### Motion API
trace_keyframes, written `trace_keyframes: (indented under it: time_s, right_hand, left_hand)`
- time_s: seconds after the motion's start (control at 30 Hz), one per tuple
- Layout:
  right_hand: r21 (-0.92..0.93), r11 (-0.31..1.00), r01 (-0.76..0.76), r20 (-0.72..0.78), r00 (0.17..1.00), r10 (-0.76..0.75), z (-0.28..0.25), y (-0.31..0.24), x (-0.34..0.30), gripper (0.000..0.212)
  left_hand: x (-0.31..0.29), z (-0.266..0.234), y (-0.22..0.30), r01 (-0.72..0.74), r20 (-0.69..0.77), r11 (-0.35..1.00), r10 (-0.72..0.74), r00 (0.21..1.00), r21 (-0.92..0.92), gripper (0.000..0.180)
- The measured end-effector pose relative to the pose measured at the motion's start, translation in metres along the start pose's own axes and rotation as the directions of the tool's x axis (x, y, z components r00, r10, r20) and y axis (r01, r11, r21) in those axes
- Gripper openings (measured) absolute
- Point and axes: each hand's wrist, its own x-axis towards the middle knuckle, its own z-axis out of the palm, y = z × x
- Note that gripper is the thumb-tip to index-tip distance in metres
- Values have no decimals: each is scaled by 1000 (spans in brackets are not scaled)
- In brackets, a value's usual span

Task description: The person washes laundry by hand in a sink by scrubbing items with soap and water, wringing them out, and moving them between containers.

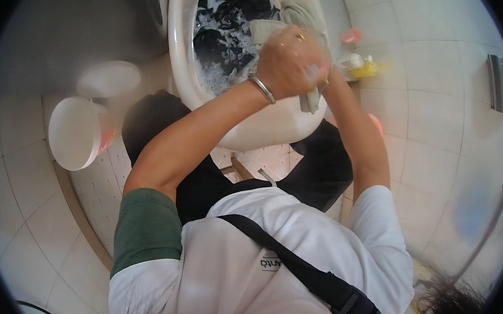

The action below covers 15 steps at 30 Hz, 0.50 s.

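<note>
Tiled washroom floor. Your left hand [288,65] and right hand [322,77] both clench a grey cloth [312,99] over the white basin [249,127] rim; suds likely drip outside, slicking tiles.

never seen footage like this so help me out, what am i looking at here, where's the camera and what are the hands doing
There is one picture, taken by a wide fisheye camera worn on a person's head and looking down, so straight edges bend near the rim. No machine is involved: the two bare arms belong to the wearer. A white basin holds sudsy water and dark clothes. The left hand, with a bracelet on its wrist, grips a pale cloth over the basin's edge. The right hand is mostly hidden behind the left one but seems to hold the same cloth. A white bucket stands to the left on the tiled floor.
</note>
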Motion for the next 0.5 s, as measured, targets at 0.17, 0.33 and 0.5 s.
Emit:
trace_keyframes:
  time_s: [0.17, 0.33, 0.5]
  right_hand:
    - [-543, 775, 324, 422, 903, -82, -2, -53, 27, 23]
    - [-431, 855, 288, 520, 854, -25, 20, -70, 43, 25]
    - [-419, 890, -181, 420, 830, 367, 56, -83, 41, 31]
  left_hand:
    - [-18, 5, 18, -207, 111, 976, 199, 974, 63, 11]
    - [-37, 14, 19, -342, 266, 938, 317, 911, 53, 12]
    - [-53, 26, 11, -389, 352, 921, 361, 864, 12, 12]
